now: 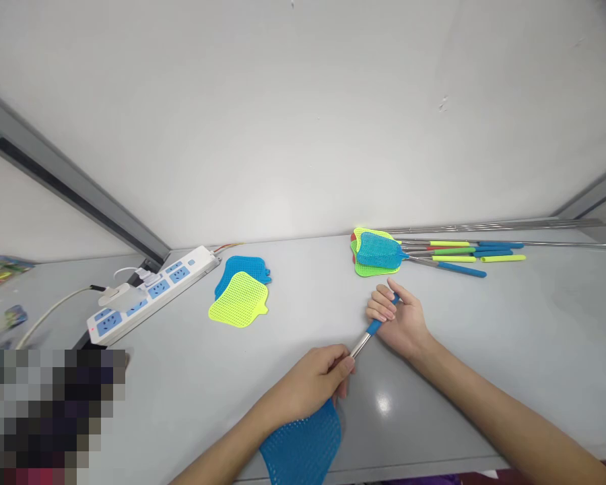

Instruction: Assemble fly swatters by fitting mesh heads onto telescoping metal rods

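From where I stand, both bare hands are busy over the bench point(535, 323), working on a single fly swatter. The left hand point(310, 384) is curled shut round the bare steel rod point(359, 345), close to a blue mesh swatter head point(303, 441) that lies toward the near edge of the bench, just under that hand. Whether rod and head are joined is hard to say, since the fingers hide that spot. The right hand point(398, 323) has a closed grip on the blue foam sleeve point(374, 327), fingers wrapped round it. The rod slants from near-left to far-right, so the left hand is nearer the mesh, and the right is nearer the far pile of swatter heads point(376, 250) and coloured-sleeved rods point(459, 251) (lime, green and blue). Further left, a yellow mesh head point(238, 300) overlaps a blue one point(242, 273), beside a white power strip point(151, 293)
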`<state>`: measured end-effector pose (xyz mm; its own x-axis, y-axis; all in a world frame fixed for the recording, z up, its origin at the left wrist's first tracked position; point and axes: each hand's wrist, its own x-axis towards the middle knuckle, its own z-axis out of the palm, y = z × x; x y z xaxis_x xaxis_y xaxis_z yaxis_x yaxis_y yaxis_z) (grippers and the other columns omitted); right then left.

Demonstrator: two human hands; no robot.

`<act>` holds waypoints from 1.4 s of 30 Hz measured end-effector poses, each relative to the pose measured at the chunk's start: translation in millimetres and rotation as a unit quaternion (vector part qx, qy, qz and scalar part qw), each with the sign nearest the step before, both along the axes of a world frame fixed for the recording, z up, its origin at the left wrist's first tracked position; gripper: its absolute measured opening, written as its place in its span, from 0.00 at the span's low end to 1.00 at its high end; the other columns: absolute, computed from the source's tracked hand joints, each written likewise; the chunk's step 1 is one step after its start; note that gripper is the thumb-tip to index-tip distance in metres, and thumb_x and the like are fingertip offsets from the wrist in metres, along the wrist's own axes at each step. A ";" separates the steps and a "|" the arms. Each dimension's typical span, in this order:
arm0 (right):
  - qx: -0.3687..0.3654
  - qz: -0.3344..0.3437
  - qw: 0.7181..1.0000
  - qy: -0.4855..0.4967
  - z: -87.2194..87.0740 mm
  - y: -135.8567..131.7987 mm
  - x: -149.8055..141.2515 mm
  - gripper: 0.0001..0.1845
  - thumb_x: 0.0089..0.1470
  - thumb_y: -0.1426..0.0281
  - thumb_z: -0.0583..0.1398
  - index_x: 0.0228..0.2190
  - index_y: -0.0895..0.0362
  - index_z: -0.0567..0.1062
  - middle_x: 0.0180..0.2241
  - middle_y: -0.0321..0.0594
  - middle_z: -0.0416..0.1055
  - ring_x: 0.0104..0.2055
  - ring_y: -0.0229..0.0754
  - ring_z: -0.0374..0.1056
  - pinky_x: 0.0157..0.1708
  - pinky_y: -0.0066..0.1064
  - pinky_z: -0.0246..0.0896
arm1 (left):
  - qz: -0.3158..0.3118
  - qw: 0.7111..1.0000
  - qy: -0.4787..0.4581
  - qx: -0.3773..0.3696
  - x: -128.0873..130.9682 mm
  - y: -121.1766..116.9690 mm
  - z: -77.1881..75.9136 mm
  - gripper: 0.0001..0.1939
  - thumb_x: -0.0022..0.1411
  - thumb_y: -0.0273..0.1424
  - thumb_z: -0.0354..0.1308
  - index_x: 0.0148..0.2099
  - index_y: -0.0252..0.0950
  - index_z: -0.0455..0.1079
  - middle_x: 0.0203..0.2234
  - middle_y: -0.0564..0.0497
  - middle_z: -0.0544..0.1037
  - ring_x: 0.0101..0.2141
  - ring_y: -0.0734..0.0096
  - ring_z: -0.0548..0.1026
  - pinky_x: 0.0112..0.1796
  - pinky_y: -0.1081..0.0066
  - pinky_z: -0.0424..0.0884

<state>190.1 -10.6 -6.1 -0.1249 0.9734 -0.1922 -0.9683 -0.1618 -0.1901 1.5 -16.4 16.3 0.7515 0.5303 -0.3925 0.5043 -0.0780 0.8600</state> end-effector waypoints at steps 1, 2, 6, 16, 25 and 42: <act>-0.005 -0.004 1.000 0.013 -1.5 1.3 2.0 0.16 0.51 0.68 0.52 0.17 0.58 0.52 0.13 0.28 0.42 0.14 0.29 0.42 0.16 0.23 0.46 | -0.001 1.000 -0.002 -0.013 -0.1 -0.1 -1.9 0.18 0.61 0.41 0.37 0.29 0.35 0.59 0.21 0.55 0.68 0.21 0.78 0.65 0.23 0.77 0.59; -0.010 -0.007 1.000 0.025 -2.7 2.4 3.9 0.15 0.51 0.69 0.52 0.17 0.58 0.52 0.13 0.28 0.43 0.15 0.29 0.43 0.16 0.23 0.46 | -0.001 1.000 -0.004 -0.025 0.0 -0.3 -3.8 0.17 0.60 0.41 0.38 0.29 0.34 0.59 0.21 0.54 0.69 0.21 0.78 0.66 0.23 0.77 0.60; -0.016 -0.012 0.999 0.050 -5.4 3.5 8.9 0.17 0.50 0.69 0.52 0.16 0.57 0.51 0.13 0.29 0.43 0.15 0.30 0.43 0.16 0.23 0.46 | 0.000 0.998 -0.017 -0.058 1.1 -1.1 -8.6 0.14 0.60 0.40 0.39 0.33 0.35 0.59 0.24 0.54 0.71 0.20 0.78 0.67 0.22 0.76 0.61; -0.022 -0.104 0.994 0.030 -4.8 2.4 9.2 0.21 0.48 0.66 0.49 0.13 0.57 0.44 0.10 0.30 0.39 0.14 0.32 0.40 0.15 0.25 0.46 | 0.028 0.962 0.080 0.261 17.2 15.1 1.0 0.15 0.62 0.36 0.35 0.32 0.36 0.60 0.26 0.52 0.69 0.29 0.72 0.66 0.30 0.73 0.60; -0.086 -0.238 0.967 -0.005 0.1 4.0 28.4 0.20 0.47 0.69 0.48 0.13 0.57 0.42 0.08 0.30 0.37 0.12 0.32 0.37 0.13 0.26 0.43 | 0.000 0.879 0.207 0.430 67.5 28.5 -11.2 0.16 0.63 0.34 0.33 0.37 0.35 0.61 0.31 0.47 0.72 0.33 0.67 0.69 0.30 0.71 0.60; 0.009 -0.249 0.963 -0.099 14.0 -5.9 0.2 0.23 0.51 0.69 0.48 0.13 0.58 0.40 0.10 0.29 0.32 0.11 0.31 0.34 0.12 0.26 0.39 | 0.006 0.895 0.133 0.425 47.8 20.0 -8.0 0.16 0.64 0.34 0.32 0.34 0.37 0.59 0.26 0.52 0.71 0.28 0.72 0.69 0.26 0.73 0.55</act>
<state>190.3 -16.5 7.9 0.3956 0.9067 -0.1463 -0.8695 0.3184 -0.3777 49.4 3.6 8.3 0.6841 0.7293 -0.0075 0.6874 -0.6413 0.3409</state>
